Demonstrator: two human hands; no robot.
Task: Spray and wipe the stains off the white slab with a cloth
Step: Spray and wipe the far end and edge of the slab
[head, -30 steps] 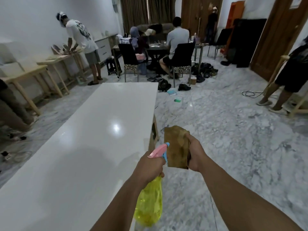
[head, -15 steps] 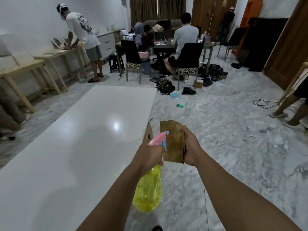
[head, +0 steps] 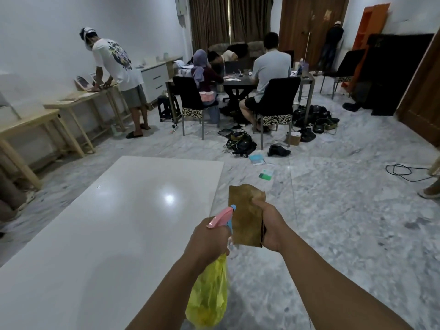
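White slab (head: 100, 234) glossy, bare top, one ceiling-light glare spot; no stains readable from here. It sits over grey-veined marble floor (head: 333, 234). On floor past slab's far right corner: teal booklet (head: 256, 159), green-white packet (head: 266, 174). Further back: black shoe (head: 278, 150), tangle of bags and cables (head: 240, 142), small cardboard box (head: 294, 138). Black cable loop (head: 404, 172) far right.

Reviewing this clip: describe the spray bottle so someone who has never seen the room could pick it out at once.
Start at the big white slab filling the lower left. Off its right edge, over the marble floor, the left hand grips the spray bottle. It is the only translucent yellow thing here, with a pink and blue nozzle beside the brown cloth.
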